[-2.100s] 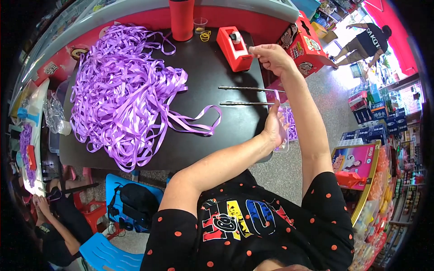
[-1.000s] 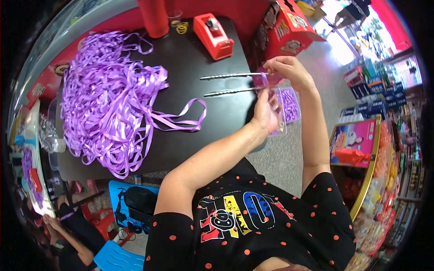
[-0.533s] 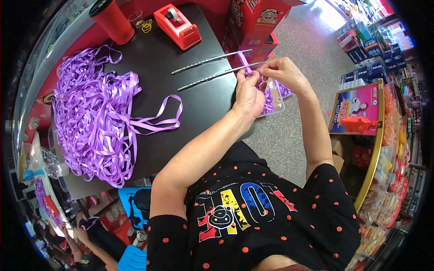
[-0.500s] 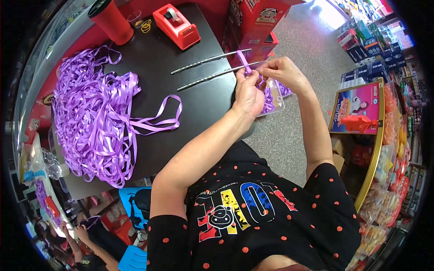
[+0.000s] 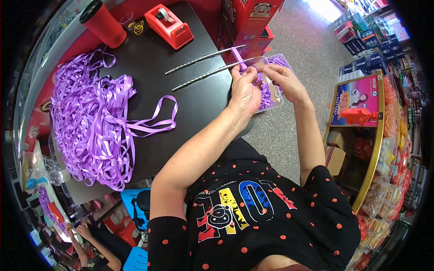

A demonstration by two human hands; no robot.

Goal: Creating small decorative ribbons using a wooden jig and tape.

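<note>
Two long spiral-fluted metal rods (image 5: 201, 59), like drill bits, stick out over the right edge of the table. A purple ribbon (image 5: 237, 55) is looped across both rods near their smooth ends. My left hand (image 5: 246, 92) is closed on this ribbon, thumb and forefinger pinching it just below the nearer rod. Beside its fingertips, my right hand (image 5: 289, 85) has its fingers curled together; whatever they hold is too small to make out. Beneath the hands, a clear plastic box (image 5: 271, 106) contains many small purple ribbon pieces, and my left hand partly covers it.
A large heap of purple ribbon (image 5: 92, 122) covers the table's left side. At the back are a red tumbler (image 5: 105, 28), yellow rubber bands (image 5: 139, 29) and a red tape dispenser (image 5: 169, 27). Red cartons (image 5: 248, 20) stand beyond the rods; a gold-edged display cabinet (image 5: 361, 106) is at right.
My right hand has shifted a little toward me and right, its fingers still close to my left hand. The left hand keeps its pinch on the ribbon. The whole view has shifted slightly.
</note>
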